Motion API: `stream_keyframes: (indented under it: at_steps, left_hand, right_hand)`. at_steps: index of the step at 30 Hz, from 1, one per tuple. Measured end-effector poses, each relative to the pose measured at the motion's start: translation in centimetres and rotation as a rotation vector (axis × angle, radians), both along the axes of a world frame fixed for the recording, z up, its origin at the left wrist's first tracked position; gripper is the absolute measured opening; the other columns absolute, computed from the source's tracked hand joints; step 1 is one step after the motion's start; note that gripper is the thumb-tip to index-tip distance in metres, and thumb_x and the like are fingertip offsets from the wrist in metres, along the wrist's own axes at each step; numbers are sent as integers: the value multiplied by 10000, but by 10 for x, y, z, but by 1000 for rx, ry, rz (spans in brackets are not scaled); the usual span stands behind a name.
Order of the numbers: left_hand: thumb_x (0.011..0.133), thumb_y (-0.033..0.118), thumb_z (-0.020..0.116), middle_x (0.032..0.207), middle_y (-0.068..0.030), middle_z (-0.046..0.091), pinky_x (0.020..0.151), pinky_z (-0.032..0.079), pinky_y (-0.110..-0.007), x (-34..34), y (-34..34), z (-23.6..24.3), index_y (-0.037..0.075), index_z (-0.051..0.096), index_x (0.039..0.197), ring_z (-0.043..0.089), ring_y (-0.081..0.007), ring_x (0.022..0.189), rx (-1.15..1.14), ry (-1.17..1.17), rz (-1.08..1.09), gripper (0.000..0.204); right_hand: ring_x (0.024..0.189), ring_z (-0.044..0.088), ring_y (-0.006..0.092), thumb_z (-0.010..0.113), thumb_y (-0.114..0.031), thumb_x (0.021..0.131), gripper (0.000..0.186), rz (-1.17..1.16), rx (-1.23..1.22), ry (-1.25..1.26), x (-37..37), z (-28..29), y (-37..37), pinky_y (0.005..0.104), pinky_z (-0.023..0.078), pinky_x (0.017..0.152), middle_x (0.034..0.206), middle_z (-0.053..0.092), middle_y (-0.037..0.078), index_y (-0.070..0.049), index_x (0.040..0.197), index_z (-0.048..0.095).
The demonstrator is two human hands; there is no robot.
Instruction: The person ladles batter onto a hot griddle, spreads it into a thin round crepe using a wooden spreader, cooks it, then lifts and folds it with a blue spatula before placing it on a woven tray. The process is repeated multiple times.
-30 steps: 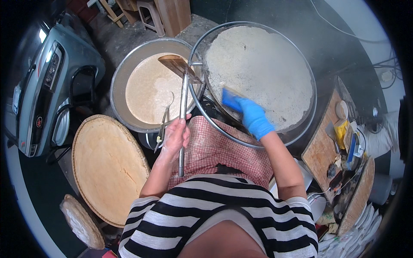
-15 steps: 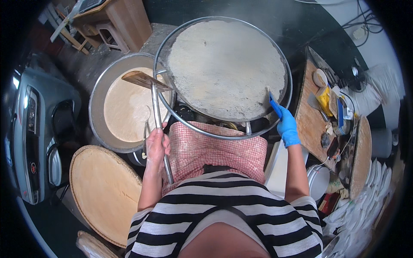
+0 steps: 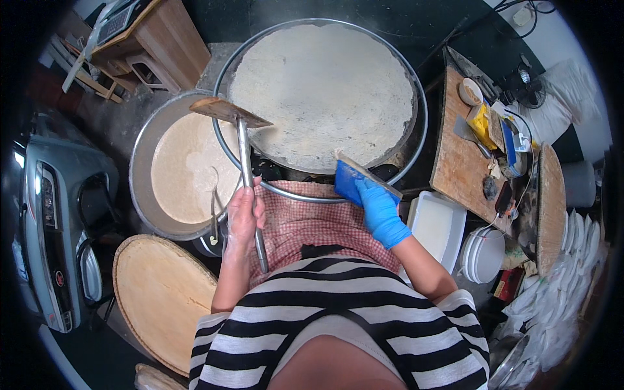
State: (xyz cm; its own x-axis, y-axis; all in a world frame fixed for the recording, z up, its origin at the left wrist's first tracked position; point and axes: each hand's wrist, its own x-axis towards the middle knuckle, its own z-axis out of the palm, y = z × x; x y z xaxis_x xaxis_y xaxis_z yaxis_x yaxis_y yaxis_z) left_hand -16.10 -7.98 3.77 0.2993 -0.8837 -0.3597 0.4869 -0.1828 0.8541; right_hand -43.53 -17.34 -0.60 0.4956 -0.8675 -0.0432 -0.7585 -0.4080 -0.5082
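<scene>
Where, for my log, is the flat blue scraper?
The scraper is right of centre in the head view, in the blue-gloved right hand, at the near side of the grey metal ring.

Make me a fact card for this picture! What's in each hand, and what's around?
Left hand: grips a metal-handled wooden spreader
Right hand: blue-gloved, holding a blue scraper by the near edge of the griddle
Griddle: round, topped with a pale layer, metal ring around it
Pot: big, metal, left of the griddle; pale liquid inside
</scene>
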Motion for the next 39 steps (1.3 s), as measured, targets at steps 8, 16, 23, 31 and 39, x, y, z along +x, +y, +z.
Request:
stream_keyframes:
  at_steps: [8, 16, 23, 31, 39]
  left_hand:
    - [952, 302, 386, 518, 21, 374, 353, 296, -188, 1, 8, 0, 44, 489, 1161, 337, -63, 374, 4, -34, 20, 347]
    - [961, 283, 351, 515, 19, 363, 342, 301, -193, 1, 7, 0, 22, 463, 1166, 340, -64, 363, 13, -30, 47, 350]
    - [961, 280, 353, 514, 22, 362, 340, 300, -189, 8, 10, -4, 40, 463, 1167, 342, -63, 365, 53, -58, 85, 335]
    - [959, 275, 363, 509, 19, 372, 337, 303, -195, 9, 10, -12, 40, 476, 1168, 346, -66, 363, 61, -42, 92, 334]
    - [962, 273, 355, 509, 18, 366, 349, 298, -192, 5, 2, -11, 31, 479, 1158, 336, -63, 371, 72, -33, 80, 335]
  right_hand:
    - [1011, 526, 362, 466, 10, 782, 380, 169, -36, 23, 19, 12, -17, 386, 413, 893, 1099, 538, 220, -21, 1159, 495]
    - [952, 535, 334, 478, 15, 745, 380, 361, -133, 105, 46, 16, -5, 384, 431, 860, 1042, 527, 196, -18, 1123, 485]
    - [1074, 521, 326, 450, 89, 724, 447, 76, 15, -298, -26, 38, -51, 364, 402, 927, 1129, 557, 194, -40, 1141, 546]
    - [982, 543, 384, 475, 15, 777, 368, -212, -177, 164, -83, -3, -152, 410, 439, 843, 1064, 558, 236, -36, 1139, 524]
    - [1100, 496, 348, 495, 99, 708, 511, 6, -142, 128, -52, -5, -96, 368, 389, 954, 1183, 520, 199, -47, 1198, 500]
